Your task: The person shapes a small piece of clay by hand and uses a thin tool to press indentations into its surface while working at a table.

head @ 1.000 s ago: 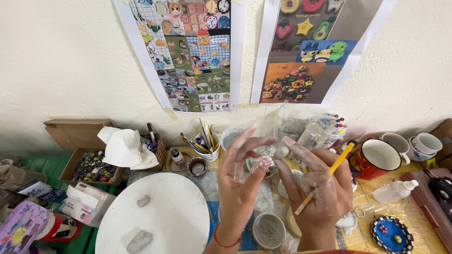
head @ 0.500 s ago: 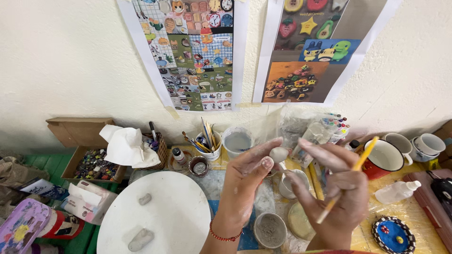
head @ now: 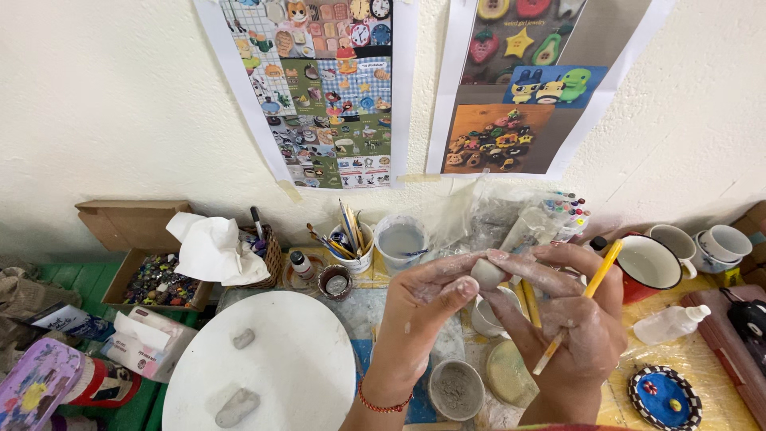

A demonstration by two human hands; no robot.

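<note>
Clay lump [head: 485, 274] pinched by both hands' fingers [head: 447, 267], above crowded table [head: 694, 363].

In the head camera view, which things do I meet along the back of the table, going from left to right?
Cardboard box of beads → white tissue → cup of brushes → cup of grey water → red mug → white cups.

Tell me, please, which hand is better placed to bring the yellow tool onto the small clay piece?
The right hand, probably. It already grips the yellow tool, slanted beside its fingers. The left hand carries no tool; with the right hand's fingertips it pinches the small clay piece, so it can steady it.
</note>
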